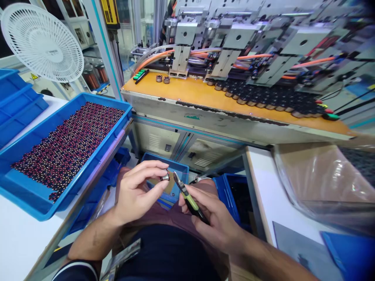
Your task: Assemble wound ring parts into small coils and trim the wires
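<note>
Between the thumb and fingers of my left hand [140,189] is a small round metal part [165,175], held above my lap. My right hand [212,216] is wrapped round the green and black handles of a pair of pliers [190,200]. The pliers' metal jaws point up and to the left, a short way right of the metal part and apart from it. Beneath both hands, a blue bin [183,168] holds a brown sheet and a tiny loose piece.
At the left, a blue tray [129,111] holds a spread of small dark parts. An orange ledge [193,91] ahead carries two small parts and rows of dark cylinders under machine fixtures. A white fan [49,50] stands upper left. Plastic-wrapped cardboard [325,171] lies right.
</note>
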The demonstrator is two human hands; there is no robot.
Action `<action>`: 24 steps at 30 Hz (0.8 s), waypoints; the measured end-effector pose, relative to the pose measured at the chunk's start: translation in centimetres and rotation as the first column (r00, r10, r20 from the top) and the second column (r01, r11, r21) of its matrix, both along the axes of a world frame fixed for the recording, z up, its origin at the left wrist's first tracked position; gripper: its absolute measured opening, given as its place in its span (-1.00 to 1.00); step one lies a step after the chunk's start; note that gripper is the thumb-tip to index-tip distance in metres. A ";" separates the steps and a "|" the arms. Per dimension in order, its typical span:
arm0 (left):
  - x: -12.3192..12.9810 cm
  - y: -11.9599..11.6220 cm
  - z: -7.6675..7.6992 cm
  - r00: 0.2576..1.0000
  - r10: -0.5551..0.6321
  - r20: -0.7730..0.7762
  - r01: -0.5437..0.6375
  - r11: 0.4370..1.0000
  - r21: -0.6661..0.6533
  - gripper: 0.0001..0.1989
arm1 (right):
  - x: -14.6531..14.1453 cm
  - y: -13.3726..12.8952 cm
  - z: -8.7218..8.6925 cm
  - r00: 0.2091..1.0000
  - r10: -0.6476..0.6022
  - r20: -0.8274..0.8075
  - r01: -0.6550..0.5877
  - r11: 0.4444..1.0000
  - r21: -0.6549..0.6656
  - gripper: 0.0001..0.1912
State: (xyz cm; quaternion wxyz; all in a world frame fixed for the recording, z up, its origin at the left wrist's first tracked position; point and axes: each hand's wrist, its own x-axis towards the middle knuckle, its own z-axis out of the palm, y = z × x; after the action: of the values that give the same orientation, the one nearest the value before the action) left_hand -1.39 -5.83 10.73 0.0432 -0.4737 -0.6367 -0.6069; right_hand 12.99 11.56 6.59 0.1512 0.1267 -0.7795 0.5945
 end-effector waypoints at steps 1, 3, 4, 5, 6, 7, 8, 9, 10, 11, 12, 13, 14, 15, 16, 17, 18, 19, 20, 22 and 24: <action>0.0 0.0 0.0 1.000 -0.002 0.001 0.002 1.000 0.001 -0.65 | 0.0 0.0 0.0 1.000 0.005 0.006 -0.005 1.000 0.000 -0.19; 0.0 -0.1 0.0 1.000 -0.005 0.004 0.005 1.000 0.000 -0.65 | 0.0 -0.1 0.1 1.000 0.009 0.018 -0.009 1.000 0.007 -0.20; 0.0 -0.1 0.0 1.000 -0.005 0.005 0.005 1.000 -0.001 -0.64 | -0.1 -0.1 0.1 1.000 0.005 0.021 -0.005 1.000 0.011 -0.21; 0.0 -0.1 0.0 1.000 -0.006 0.006 0.006 1.000 -0.001 -0.64 | -0.1 -0.1 0.2 1.000 -0.001 0.021 0.001 1.000 0.015 -0.21; 0.1 -0.1 0.0 1.000 -0.005 0.005 0.005 1.000 0.001 -0.64 | -0.1 -0.1 0.2 1.000 -0.007 0.020 0.007 1.000 0.020 -0.22; 0.1 -0.1 0.0 1.000 -0.005 0.006 0.005 1.000 0.001 -0.64 | -0.1 -0.2 0.2 1.000 -0.015 0.017 0.014 1.000 0.023 -0.23; 0.1 -0.1 0.0 1.000 -0.003 0.004 0.003 1.000 0.002 -0.64 | -0.1 -0.2 0.3 1.000 -0.018 0.014 0.018 0.999 0.026 -0.24; 0.1 -0.1 0.0 1.000 -0.003 0.004 0.003 1.000 0.003 -0.64 | -0.1 -0.2 0.3 1.000 -0.017 0.012 0.017 0.999 0.029 -0.25; 0.1 -0.2 0.1 1.000 -0.002 0.003 0.002 1.000 0.003 -0.64 | -0.1 -0.2 0.4 1.000 -0.014 0.012 0.014 0.999 0.032 -0.25; 0.1 -0.2 0.1 1.000 -0.002 0.002 0.002 1.000 0.003 -0.64 | -0.1 -0.2 0.5 1.000 -0.011 0.014 0.011 0.999 0.033 -0.25; 0.1 -0.2 0.1 1.000 -0.002 0.001 0.002 1.000 0.004 -0.64 | -0.1 -0.2 0.5 1.000 -0.011 0.013 0.011 0.999 0.033 -0.25; 0.1 -0.2 0.1 1.000 -0.003 0.000 0.003 1.000 0.005 -0.64 | -0.1 -0.2 0.6 1.000 -0.013 0.016 0.013 0.999 0.032 -0.25; 0.1 -0.2 0.1 1.000 -0.004 -0.001 0.004 1.000 0.008 -0.64 | -0.1 -0.2 0.6 1.000 -0.013 0.019 0.012 0.999 0.031 -0.26; 0.1 -0.2 0.1 1.000 -0.005 0.000 0.005 1.000 0.008 -0.64 | -0.1 -0.2 0.6 1.000 -0.011 0.024 0.011 0.999 0.031 -0.27; 0.1 -0.2 0.1 1.000 -0.005 0.001 0.005 1.000 0.008 -0.64 | -0.1 -0.2 0.7 1.000 -0.009 0.030 0.008 0.999 0.032 -0.29; 0.1 -0.2 0.1 1.000 -0.006 0.003 0.006 1.000 0.006 -0.64 | -0.1 -0.3 0.7 0.999 -0.007 0.036 0.006 0.999 0.033 -0.32; 0.0 -0.2 0.1 1.000 -0.007 0.004 0.007 1.000 0.004 -0.64 | -0.1 -0.3 0.7 0.999 -0.005 0.044 0.004 0.999 0.032 -0.37; 0.0 -0.2 0.1 1.000 -0.007 0.006 0.007 1.000 0.002 -0.65 | -0.1 -0.3 0.8 0.998 -0.003 0.055 0.001 1.000 0.030 -0.43; 0.0 -0.2 0.0 1.000 -0.006 0.007 0.006 1.000 0.001 -0.65 | 0.0 -0.3 0.8 0.998 -0.003 0.068 0.001 1.000 0.023 -0.50; 0.0 -0.1 0.0 1.000 -0.004 0.008 0.004 1.000 -0.002 -0.66 | 0.0 -0.4 1.0 0.994 -0.006 0.110 0.006 1.000 0.002 -0.65; 0.0 -0.1 -0.1 1.000 0.004 0.009 -0.004 1.000 -0.006 -0.67 | -0.1 -0.4 1.2 0.984 -0.018 0.176 0.023 0.999 -0.027 -0.78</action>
State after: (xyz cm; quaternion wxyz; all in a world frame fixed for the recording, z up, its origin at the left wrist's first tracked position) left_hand -1.43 -5.91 10.65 0.0403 -0.4700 -0.6395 -0.6070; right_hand 12.92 11.17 7.84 0.0894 0.0636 -0.7825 0.6129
